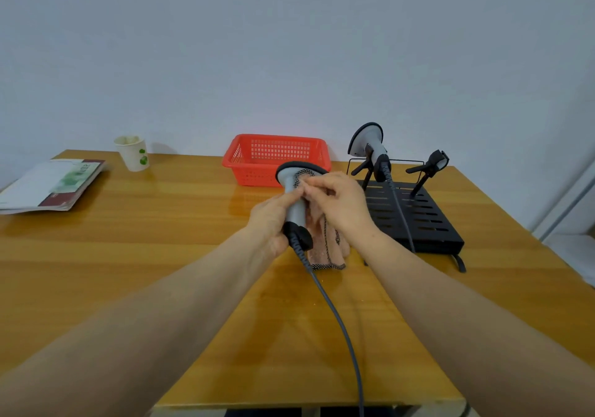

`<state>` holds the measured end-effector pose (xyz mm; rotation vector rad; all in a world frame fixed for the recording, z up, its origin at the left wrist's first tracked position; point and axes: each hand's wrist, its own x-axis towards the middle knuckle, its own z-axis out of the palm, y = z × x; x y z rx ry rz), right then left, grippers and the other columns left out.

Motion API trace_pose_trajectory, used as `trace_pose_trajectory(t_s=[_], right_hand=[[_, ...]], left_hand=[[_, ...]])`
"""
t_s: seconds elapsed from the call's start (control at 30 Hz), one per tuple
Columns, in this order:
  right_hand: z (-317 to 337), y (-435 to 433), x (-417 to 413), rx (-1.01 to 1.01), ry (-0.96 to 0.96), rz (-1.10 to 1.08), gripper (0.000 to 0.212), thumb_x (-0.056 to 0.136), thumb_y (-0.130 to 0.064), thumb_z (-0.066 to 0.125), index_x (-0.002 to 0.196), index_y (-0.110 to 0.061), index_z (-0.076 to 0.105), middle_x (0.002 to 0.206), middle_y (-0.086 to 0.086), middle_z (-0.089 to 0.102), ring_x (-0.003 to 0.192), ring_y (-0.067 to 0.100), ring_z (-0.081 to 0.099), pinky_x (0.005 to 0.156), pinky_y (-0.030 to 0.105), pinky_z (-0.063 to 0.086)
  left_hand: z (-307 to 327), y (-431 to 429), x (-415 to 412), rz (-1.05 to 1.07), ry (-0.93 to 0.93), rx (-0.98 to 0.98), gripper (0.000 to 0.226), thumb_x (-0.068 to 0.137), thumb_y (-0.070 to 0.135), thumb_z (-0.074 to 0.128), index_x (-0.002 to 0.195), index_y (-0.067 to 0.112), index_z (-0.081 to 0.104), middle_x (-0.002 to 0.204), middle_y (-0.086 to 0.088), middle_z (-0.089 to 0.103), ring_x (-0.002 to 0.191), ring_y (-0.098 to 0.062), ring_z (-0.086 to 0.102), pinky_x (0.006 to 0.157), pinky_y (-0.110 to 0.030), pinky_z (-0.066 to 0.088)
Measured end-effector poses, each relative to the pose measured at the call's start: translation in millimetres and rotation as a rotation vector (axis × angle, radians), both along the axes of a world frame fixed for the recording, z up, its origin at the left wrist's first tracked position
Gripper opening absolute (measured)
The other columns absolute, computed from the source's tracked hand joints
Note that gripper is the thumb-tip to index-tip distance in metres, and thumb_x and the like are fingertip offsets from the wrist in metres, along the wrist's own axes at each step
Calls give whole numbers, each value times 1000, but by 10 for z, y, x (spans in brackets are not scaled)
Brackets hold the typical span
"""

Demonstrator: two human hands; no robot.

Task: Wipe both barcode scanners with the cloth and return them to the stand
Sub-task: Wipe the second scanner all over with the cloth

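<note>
Tabletop of glossy yellow wood (161,255), filling the lower view. On it at right rear, black slotted metal stand (425,220) with two forked cradles. Left cradle carrying a grey-and-black barcode scanner (370,144), head up, its cord trailing down over the base. Right cradle (431,165) bare. Behind centre, red perforated plastic basket (277,155). Far left, stack of paper booklets (48,184), and near it a white paper cup with green marks (133,154).

Mid-table, just left of the stand, second grey barcode scanner with black-rimmed head (294,204), held upright off the wood. Left hand (273,220) wrapped round the grey handle from the left. Right hand (338,204) pinching pink fluffy cloth with dark stitched edging (325,249) against the neck under the head. Rest of the cloth hanging down behind the handle, contact with the tabletop unclear. Hands close together, fingertips nearly meeting. Grey cord (341,329), coiled at the handle's black foot, then running straight toward the near edge.

Probably light, rigid plastic, smooth enough to slip. Best gripped round the handle, leaving the head free for wiping. Cloth soft and limp, apt to bunch. Cord likely to drag or snag on the way to the bare cradle.

Scan window turned away, unseen. Right fingertips partly buried in cloth. Cord end cut off by the lower frame. Booklet print too blurred to read.
</note>
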<state>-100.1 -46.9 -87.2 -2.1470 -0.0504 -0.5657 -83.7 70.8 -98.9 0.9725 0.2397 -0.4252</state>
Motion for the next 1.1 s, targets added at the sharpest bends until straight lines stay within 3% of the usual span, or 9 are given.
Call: trace_pose_trajectory(t_s=[0.07,0.2,0.27,0.37,0.47,0.63,0.73,0.9,1.1], right_hand=[[-50,37,24,-49,-9,-12,23,90,-21,58,109,-13,68,100,-3,56,91,6,50,71,5,35],[-197,-72,7,-203,87,-46,20,92,-20,55,98,-8,71,94,4,61,90,19,55,70,24,33],[-210,-118,-22,-146,93,-111,22,92,-20,55,105,-11,70,98,2,64,90,15,55,75,24,37],[-64,-104,-38,16,-75,-161,19,92,-18,55,106,-14,68,102,-3,61,94,8,55,84,22,44],[8,-39,-49,-38,-118,-80,19,91,-19,56,106,-15,68,102,-3,60,91,5,53,82,16,41],[-90,-79,-30,-49,-38,-110,23,91,-14,55,110,-12,67,106,4,67,98,14,58,84,22,42],[-137,-168,-24,-137,127,-120,21,91,-13,55,105,-9,70,106,6,69,98,18,60,82,28,45],[-96,-222,-57,366,102,-179,21,89,-8,57,108,-6,67,99,-3,63,100,14,58,92,30,48],[-29,-108,-105,496,33,-45,26,87,-7,62,112,-7,65,92,-12,62,87,-4,58,86,19,48]], left_hand=[[23,-9,-27,-3,2,-52,33,86,14,66,114,-2,63,90,-17,68,66,-25,65,53,-30,55],[64,79,-29,-22,13,-68,27,92,18,60,109,-2,59,81,-14,62,62,-20,59,47,-25,53],[113,94,-32,-41,-12,-74,29,92,19,59,111,-2,58,80,-14,61,63,-20,57,45,-24,52],[110,93,-4,-24,-19,-61,30,92,22,61,112,-1,58,80,-14,62,63,-21,59,49,-25,54],[84,51,-22,-56,-8,-86,33,92,22,61,114,-2,59,82,-13,65,61,-21,62,53,-27,55],[64,30,-58,-85,-15,-83,29,92,20,59,111,-2,59,81,-14,64,64,-22,62,61,-31,56],[19,72,-68,-44,-13,-29,30,93,21,58,113,-2,59,85,-15,66,66,-21,63,54,-29,57],[35,71,-69,-23,-36,-17,32,95,20,55,122,1,55,95,-15,67,72,-20,66,48,-25,55],[-2,19,-84,-56,35,-20,37,94,27,56,120,0,58,86,-13,66,69,-21,63,66,-33,54]])
